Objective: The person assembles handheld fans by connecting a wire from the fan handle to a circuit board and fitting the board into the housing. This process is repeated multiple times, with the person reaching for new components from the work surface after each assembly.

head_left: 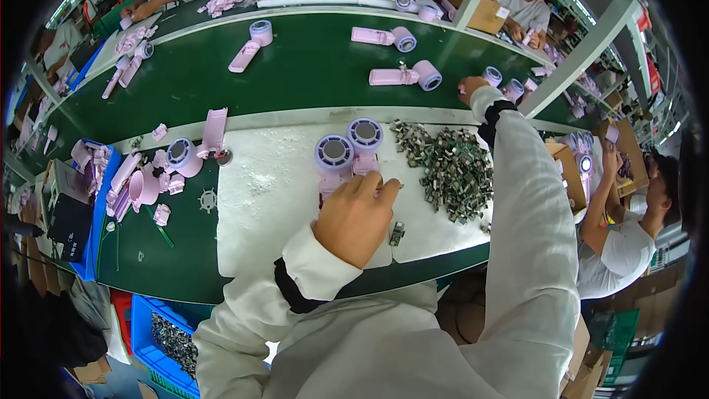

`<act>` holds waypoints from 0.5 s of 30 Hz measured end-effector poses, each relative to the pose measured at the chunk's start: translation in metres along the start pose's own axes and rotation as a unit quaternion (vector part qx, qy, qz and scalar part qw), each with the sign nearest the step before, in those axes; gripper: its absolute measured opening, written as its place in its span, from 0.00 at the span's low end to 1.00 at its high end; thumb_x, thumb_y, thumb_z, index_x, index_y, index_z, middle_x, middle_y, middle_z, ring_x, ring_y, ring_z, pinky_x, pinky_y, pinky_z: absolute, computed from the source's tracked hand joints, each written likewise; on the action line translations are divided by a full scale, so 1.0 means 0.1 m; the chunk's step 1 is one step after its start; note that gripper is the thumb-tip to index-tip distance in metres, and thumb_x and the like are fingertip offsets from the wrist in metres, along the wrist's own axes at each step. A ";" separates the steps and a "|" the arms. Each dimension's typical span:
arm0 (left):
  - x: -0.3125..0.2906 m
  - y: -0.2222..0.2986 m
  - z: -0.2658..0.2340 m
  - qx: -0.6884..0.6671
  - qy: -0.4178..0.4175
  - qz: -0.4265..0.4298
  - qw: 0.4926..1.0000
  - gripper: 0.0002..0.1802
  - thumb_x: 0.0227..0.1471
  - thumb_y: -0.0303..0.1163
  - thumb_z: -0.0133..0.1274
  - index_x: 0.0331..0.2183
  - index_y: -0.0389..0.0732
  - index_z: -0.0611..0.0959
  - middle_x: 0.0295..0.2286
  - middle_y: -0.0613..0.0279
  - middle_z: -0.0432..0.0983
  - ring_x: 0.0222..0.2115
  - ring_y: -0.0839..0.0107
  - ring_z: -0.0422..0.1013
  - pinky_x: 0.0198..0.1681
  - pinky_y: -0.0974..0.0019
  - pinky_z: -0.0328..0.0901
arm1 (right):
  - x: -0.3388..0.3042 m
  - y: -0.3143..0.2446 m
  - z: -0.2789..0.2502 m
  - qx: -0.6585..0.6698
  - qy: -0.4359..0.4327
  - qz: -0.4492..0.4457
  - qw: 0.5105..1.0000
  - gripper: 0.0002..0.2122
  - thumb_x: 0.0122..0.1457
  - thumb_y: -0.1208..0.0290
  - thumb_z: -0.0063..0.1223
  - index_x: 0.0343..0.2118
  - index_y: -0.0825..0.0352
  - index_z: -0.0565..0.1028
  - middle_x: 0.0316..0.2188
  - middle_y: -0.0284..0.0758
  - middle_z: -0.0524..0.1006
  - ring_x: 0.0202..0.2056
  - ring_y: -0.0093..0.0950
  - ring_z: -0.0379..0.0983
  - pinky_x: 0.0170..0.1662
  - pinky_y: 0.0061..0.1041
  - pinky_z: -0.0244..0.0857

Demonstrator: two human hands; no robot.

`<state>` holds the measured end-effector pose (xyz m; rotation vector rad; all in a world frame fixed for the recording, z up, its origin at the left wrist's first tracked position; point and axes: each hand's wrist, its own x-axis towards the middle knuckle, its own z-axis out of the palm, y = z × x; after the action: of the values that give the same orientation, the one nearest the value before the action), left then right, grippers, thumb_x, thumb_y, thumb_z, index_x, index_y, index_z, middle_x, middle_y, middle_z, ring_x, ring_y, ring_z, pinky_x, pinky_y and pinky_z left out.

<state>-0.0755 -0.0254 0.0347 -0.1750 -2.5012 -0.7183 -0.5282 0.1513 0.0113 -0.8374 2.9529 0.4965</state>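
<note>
Two lilac handheld fans, a left fan and a right fan, lie side by side on the white work mat. My left hand is curled over their pink handles, its fingers bent and their tips mostly hidden; what they hold cannot be made out. Beside it rests a single small circuit board. My right arm stretches far across to the green belt. There my right hand is closed around a pink part beside a lilac fan; the grip is partly hidden.
A heap of small circuit boards covers the mat's right side. Pink shell parts and another fan lie left, near a blue tray. More fans sit on the belt. Co-workers sit across and at right. A white post stands right.
</note>
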 end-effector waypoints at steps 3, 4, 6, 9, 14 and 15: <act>-0.03 0.01 -0.15 -0.052 -0.012 -0.031 0.998 0.16 0.49 0.19 0.55 0.43 0.39 0.80 0.35 0.52 0.74 0.34 0.52 0.75 0.37 0.57 0.72 | -0.12 0.14 -0.17 0.051 -0.027 -0.064 0.996 0.17 0.48 0.70 0.63 0.43 0.56 0.78 0.40 0.42 0.82 0.44 0.48 0.79 0.47 0.43 0.74; -0.06 0.00 -0.20 -0.073 -0.010 -0.047 0.996 0.16 0.50 0.18 0.54 0.42 0.39 0.80 0.36 0.52 0.75 0.34 0.51 0.75 0.37 0.57 0.71 | -0.22 0.12 -0.22 0.053 -0.033 -0.064 0.996 0.17 0.48 0.70 0.63 0.43 0.56 0.78 0.40 0.42 0.82 0.44 0.48 0.79 0.47 0.43 0.74; -0.13 0.00 -0.28 -0.087 -0.008 -0.048 0.995 0.15 0.50 0.18 0.54 0.43 0.38 0.80 0.36 0.52 0.75 0.34 0.52 0.75 0.36 0.56 0.71 | -0.44 0.04 -0.36 0.016 -0.004 -0.056 0.998 0.17 0.48 0.73 0.63 0.43 0.56 0.75 0.38 0.42 0.82 0.43 0.48 0.79 0.45 0.43 0.74; -0.26 0.03 -0.40 -0.117 0.000 -0.040 0.992 0.15 0.51 0.19 0.55 0.43 0.37 0.78 0.37 0.52 0.74 0.34 0.52 0.75 0.35 0.54 0.71 | -0.73 0.11 -0.61 -0.039 0.067 -0.017 0.997 0.18 0.48 0.75 0.63 0.43 0.55 0.72 0.37 0.41 0.81 0.41 0.48 0.79 0.43 0.44 0.74; -0.46 0.05 -0.48 -0.165 0.001 -0.094 0.982 0.16 0.50 0.12 0.50 0.42 0.37 0.78 0.39 0.50 0.75 0.32 0.53 0.75 0.35 0.62 0.70 | -1.33 0.45 -1.04 0.046 0.257 -0.119 0.958 0.19 0.53 0.72 0.63 0.46 0.55 0.69 0.34 0.39 0.80 0.37 0.46 0.79 0.38 0.44 0.73; -0.52 0.06 -0.49 -0.171 0.005 -0.102 0.980 0.16 0.49 0.13 0.51 0.42 0.37 0.78 0.39 0.50 0.75 0.31 0.53 0.76 0.34 0.61 0.70 | -1.51 0.29 -1.14 0.058 0.274 -0.130 0.951 0.21 0.54 0.73 0.63 0.49 0.54 0.69 0.33 0.38 0.79 0.35 0.43 0.79 0.37 0.41 0.72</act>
<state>-0.0075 -0.0447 0.0457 -0.0361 -2.3899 -1.2294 -0.4075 0.2159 0.1454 -1.5372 3.2107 0.0766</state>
